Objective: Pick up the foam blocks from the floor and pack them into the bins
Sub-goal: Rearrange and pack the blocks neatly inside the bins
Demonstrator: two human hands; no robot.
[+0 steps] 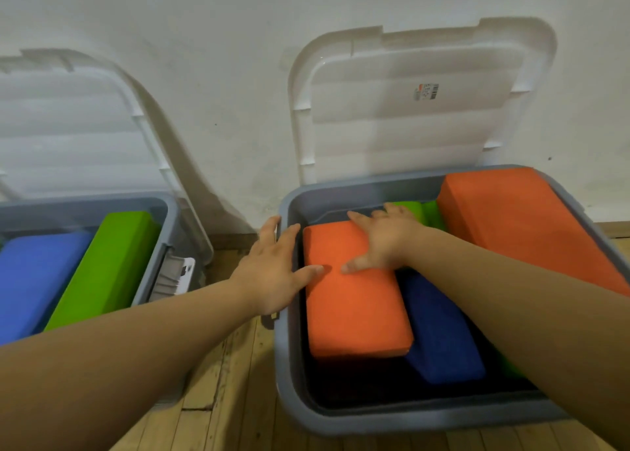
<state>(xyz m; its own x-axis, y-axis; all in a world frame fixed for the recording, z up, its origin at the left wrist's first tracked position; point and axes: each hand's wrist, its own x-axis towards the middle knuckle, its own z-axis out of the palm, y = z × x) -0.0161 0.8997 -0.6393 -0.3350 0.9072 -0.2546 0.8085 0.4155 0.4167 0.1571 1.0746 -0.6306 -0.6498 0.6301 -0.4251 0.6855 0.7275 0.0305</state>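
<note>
L hand [272, 266], R hand [381, 239] touching orange block [354, 314].

I record a pale wooden plank floor [238, 399] carrying a left grey plastic bin [170, 219] and a right grey plastic bin [289, 365], standing apart.

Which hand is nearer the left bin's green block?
Left. The left hand lies over the right bin's rim, right of the green block; the right hand is farther right.

Blocks [354, 297] in bins [293, 365] before wall [238, 75]
</note>
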